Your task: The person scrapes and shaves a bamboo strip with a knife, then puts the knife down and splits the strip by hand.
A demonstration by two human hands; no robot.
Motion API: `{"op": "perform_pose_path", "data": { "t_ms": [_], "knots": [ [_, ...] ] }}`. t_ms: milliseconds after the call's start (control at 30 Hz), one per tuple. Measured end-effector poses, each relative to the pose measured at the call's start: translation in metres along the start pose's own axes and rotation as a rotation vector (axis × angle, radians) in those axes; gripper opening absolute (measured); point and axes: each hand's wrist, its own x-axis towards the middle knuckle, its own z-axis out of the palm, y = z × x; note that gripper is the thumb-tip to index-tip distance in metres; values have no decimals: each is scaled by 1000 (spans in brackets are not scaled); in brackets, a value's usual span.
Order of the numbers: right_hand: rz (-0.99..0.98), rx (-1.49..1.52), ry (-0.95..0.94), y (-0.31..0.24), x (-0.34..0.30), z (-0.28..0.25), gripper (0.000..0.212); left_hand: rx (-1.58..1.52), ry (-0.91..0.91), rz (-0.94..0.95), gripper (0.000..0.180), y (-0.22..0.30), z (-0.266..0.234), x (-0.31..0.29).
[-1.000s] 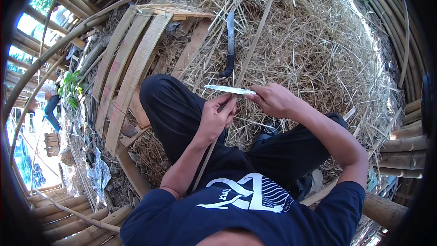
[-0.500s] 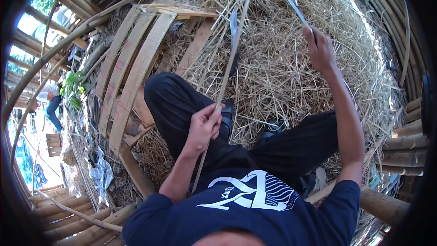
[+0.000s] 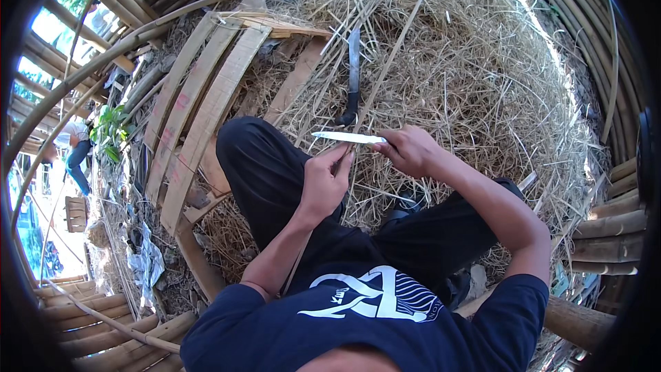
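1. Steel-bright, one knife (image 3: 349, 137) lies level at the centre of the frame, its tip pointing left.
2. One right hand (image 3: 408, 150), right of centre, has its fingers curled closed around the knife's handle end.
3. One left hand (image 3: 327, 179), just below the blade, pinches one thin pale strip (image 3: 399, 46) between thumb and forefinger; its other fingers are folded, partly hidden.
4. That strip slants from the top centre of the frame, passes at the blade, and runs on below the hand toward the shirt (image 3: 372, 303); whether the edge touches it, I cannot tell.
5. One machete (image 3: 354, 62), dark-handled, lies on the straw (image 3: 468, 83) at upper centre, near several loose strips too tangled to count.
6. Three long pale boards (image 3: 210, 114) lean side by side, left of centre.
7. One other person (image 3: 79, 158) and one leafy green plant (image 3: 109, 131) show at far left.
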Motion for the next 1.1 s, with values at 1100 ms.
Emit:
{"op": "perform_pose_path", "data": {
  "t_ms": [1100],
  "knots": [
    [-54, -95, -11, -5, 10, -7, 41, -732, -273, -500, 21, 14, -24, 3]
  ]
}}
